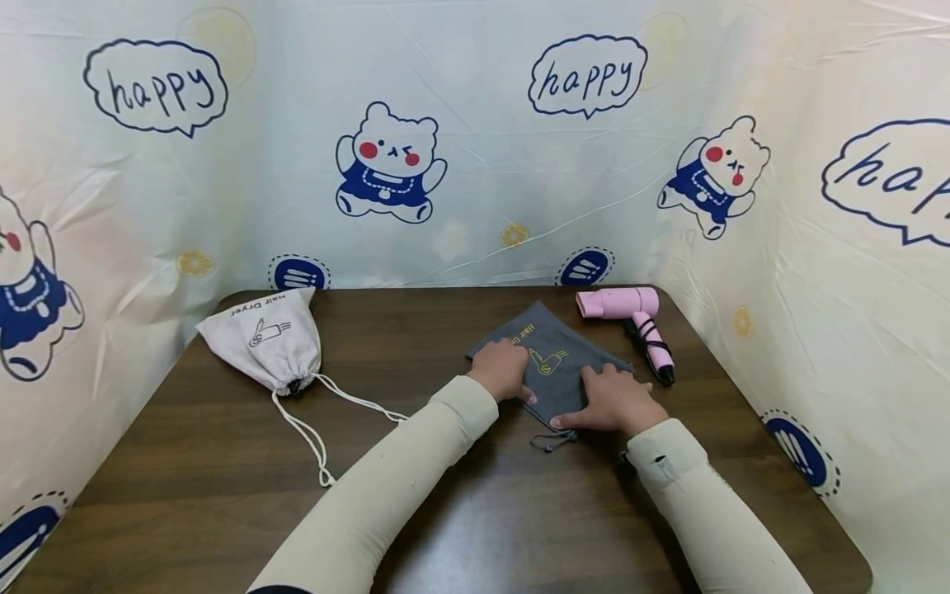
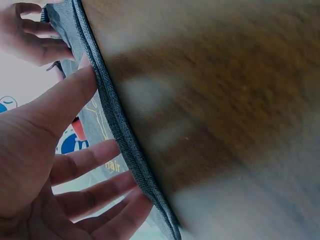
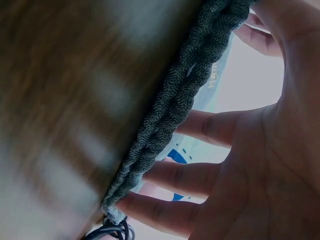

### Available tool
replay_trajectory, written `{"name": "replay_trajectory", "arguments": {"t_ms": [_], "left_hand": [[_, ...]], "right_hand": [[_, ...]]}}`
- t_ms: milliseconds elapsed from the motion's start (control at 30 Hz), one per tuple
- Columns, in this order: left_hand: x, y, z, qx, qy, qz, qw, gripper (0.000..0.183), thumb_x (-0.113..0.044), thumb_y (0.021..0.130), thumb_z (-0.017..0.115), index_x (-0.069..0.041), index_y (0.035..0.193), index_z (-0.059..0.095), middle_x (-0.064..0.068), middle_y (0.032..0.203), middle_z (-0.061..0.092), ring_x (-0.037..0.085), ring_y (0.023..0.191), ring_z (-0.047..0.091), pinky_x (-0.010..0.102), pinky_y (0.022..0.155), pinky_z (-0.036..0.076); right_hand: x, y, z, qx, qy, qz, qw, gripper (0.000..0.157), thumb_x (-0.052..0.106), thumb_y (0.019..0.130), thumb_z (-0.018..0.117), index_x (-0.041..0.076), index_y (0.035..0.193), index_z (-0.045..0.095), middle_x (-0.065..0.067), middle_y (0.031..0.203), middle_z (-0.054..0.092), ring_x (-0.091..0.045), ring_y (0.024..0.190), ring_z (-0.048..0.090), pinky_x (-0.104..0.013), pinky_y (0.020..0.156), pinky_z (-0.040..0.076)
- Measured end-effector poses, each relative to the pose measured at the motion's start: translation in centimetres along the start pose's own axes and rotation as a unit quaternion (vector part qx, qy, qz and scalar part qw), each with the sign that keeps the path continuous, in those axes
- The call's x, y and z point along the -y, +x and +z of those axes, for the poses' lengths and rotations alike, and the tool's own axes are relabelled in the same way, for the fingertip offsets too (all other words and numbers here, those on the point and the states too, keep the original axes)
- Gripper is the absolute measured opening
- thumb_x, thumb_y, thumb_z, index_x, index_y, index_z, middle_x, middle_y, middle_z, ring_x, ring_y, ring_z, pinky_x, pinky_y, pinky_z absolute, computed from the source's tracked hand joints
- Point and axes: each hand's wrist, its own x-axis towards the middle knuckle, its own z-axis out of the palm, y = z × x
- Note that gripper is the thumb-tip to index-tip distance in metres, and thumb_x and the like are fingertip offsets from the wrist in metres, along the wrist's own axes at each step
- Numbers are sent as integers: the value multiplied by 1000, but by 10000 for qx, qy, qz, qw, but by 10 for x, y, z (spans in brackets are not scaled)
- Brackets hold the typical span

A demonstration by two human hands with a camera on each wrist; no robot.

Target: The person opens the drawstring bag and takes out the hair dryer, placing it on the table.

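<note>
- Evidently, the item under handling is the grey pouch point(image 1: 570, 381), lying flat on the table point(image 1: 185, 495), right of centre, printed face upward.
- Left hand point(image 1: 505, 370): rests along the pouch's near left edge, fingers spread and fairly straight; no firm grip noted.
- Right hand point(image 1: 614, 402): lies across the ruffled edge, fingers extended and touching the cloth. The two hands stand apart.
- Drawstring point(image 1: 549, 443): a small loop at the corner nearest the person, just beside the right thumb.
- Pink hair dryer point(image 1: 619, 303): outside the pouch, near its right corner, black lead wound about the handle.
- White pouch point(image 1: 260, 342): well apart at the left, mouth gathered, cords trailing; contents cannot be told.
- Step in hand, in my judgement: placing or smoothing the grey pouch.
- Next move, likewise judged: it calls for fingertips at the ruffled mouth to part its layers, one hand steadying the cloth.
</note>
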Motion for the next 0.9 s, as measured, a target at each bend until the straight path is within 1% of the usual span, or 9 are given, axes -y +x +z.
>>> {"name": "replay_trajectory", "arguments": {"t_ms": [67, 167, 233, 433, 533, 633, 700, 900], "left_hand": [[-1, 0, -1, 7, -33, 11, 10000, 64, -60, 76, 87, -15, 120, 75, 8, 123, 72, 31, 111, 68, 47, 89, 59], [-2, 1, 0, 32, -77, 26, 10000, 69, -58, 77, 87, -14, 128, 72, 7, 126, 72, 30, 113, 68, 46, 91, 58], [-3, 3, 1, 38, -80, 38, 10000, 69, -58, 78, 86, -14, 130, 71, 6, 127, 72, 29, 114, 68, 45, 91, 58], [-4, 8, 3, 11, -40, 84, 10000, 59, -57, 79, 86, -15, 118, 75, 3, 115, 75, 22, 105, 70, 41, 86, 60], [-5, 9, 3, 34, -40, 85, 10000, 56, -57, 80, 85, -15, 115, 75, 3, 115, 75, 22, 104, 70, 40, 85, 60], [-6, 10, 3, 86, -53, 87, 9999, 51, -56, 82, 84, -15, 111, 76, 4, 119, 74, 23, 108, 70, 41, 86, 60], [-8, 10, 2, 128, -78, 80, 9999, 49, -55, 83, 83, -15, 111, 76, 6, 123, 73, 24, 113, 69, 41, 88, 59], [-11, 8, 1, 184, -101, 87, 9997, 58, -54, 86, 81, -12, 125, 74, 8, 134, 69, 26, 126, 64, 43, 96, 57]], "right_hand": [[0, 0, 0, 2, 14, 23, 10000, 124, 91, 68, 67, 3, 152, 46, -36, 145, 47, -65, 128, 47, -92, 89, 28], [-1, 0, 0, 13, 34, 63, 10000, 123, 91, 68, 67, 3, 152, 46, -36, 145, 47, -65, 128, 47, -92, 90, 28], [-2, 0, 0, 0, 37, 85, 10000, 123, 91, 68, 67, 3, 151, 47, -36, 145, 48, -64, 128, 48, -92, 90, 28], [-4, 0, 0, -57, 38, 112, 9999, 122, 92, 68, 66, 2, 149, 49, -36, 143, 49, -65, 126, 48, -92, 90, 28], [-6, 0, -1, -50, 51, 126, 9999, 122, 92, 68, 66, 1, 149, 49, -37, 143, 49, -65, 126, 48, -92, 90, 28], [-6, 0, -1, -33, 53, 162, 9998, 123, 92, 68, 65, 1, 149, 48, -37, 144, 47, -65, 127, 48, -92, 90, 28], [-7, 0, -2, -21, 48, 188, 9998, 123, 92, 69, 65, 1, 150, 47, -38, 145, 46, -66, 127, 47, -92, 91, 29], [-9, 0, -2, -12, 45, 234, 9997, 125, 93, 69, 64, 0, 151, 46, -39, 146, 45, -67, 127, 46, -91, 90, 29]]}}
